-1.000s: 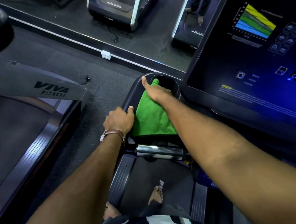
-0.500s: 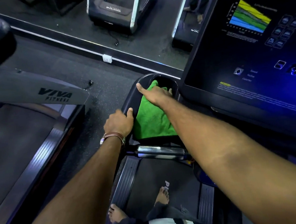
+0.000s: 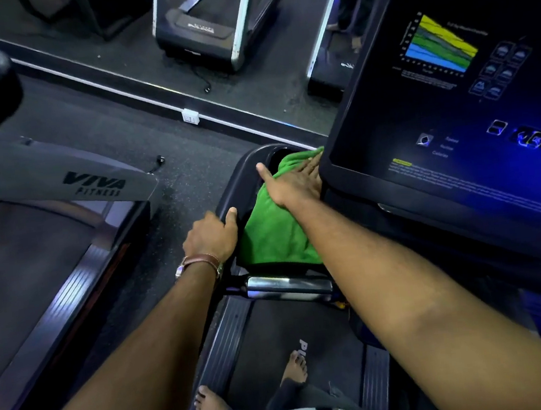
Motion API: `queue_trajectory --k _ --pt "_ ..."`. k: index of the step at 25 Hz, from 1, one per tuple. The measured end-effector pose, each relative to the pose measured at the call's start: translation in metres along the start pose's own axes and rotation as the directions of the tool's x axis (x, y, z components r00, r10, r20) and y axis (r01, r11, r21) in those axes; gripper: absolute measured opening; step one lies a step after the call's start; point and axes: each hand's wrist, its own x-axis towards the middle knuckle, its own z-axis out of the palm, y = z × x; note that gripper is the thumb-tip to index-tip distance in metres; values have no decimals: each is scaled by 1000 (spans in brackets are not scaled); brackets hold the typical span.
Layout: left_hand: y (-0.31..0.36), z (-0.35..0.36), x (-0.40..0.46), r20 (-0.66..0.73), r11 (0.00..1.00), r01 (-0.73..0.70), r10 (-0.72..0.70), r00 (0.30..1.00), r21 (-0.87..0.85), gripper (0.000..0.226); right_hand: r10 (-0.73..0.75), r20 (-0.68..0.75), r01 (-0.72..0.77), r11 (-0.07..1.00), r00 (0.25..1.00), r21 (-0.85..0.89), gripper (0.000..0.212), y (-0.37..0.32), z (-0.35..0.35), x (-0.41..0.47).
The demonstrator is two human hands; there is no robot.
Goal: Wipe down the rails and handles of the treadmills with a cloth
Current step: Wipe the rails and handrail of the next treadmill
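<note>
Green cloth [image 3: 275, 234] is pressed flat by the right hand [image 3: 293, 182], fingers straight, on the treadmill's side rail [image 3: 240, 181]. The rail's long axis runs toward the body; the left hand [image 3: 210, 236] probably grips its edge.

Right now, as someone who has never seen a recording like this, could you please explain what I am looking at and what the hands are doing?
The picture comes from a camera worn on a person's head, looking down at their own arms. They stand barefoot on a treadmill belt in a gym. The right hand lies flat, fingers straight, pressing a green cloth onto the dark side tray next to the console screen. The left hand, with a strap at its wrist, rests on the tray's outer edge. Below the cloth is a shiny metal handle. A second treadmill, marked VIVA FITNESS, stands to the left.
</note>
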Motion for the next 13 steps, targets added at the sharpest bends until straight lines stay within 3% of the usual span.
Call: queue_trajectory --k 3,6,7,8,10,12,13 --pt "-1 1 0 5 1000 -9 9 1000 -4 63 -173 -65 173 985 983 -8 121 -10 -5 17" --pt "1 1 2 -1 1000 -10 10 1000 13 62 -526 -31 526 851 850 3 99 -17 0 20" --pt "2 0 2 2 1000 -12 12 1000 10 61 -582 -9 582 813 813 13 98 -15 5 12" --pt "2 0 2 4 1000 -10 10 1000 3 61 -589 1 589 808 808 5 101 -11 12 2" --pt "1 0 3 8 1000 -4 4 1000 -9 63 -473 -69 473 881 878 -16 108 2 25 -19" --pt "0 -1 2 12 1000 -6 6 1000 -12 63 -221 -142 231 971 965 64 110 6 31 -26" --pt "1 -1 2 11 1000 -8 9 1000 -13 62 -94 -96 108 982 991 153 111 2 24 -21"
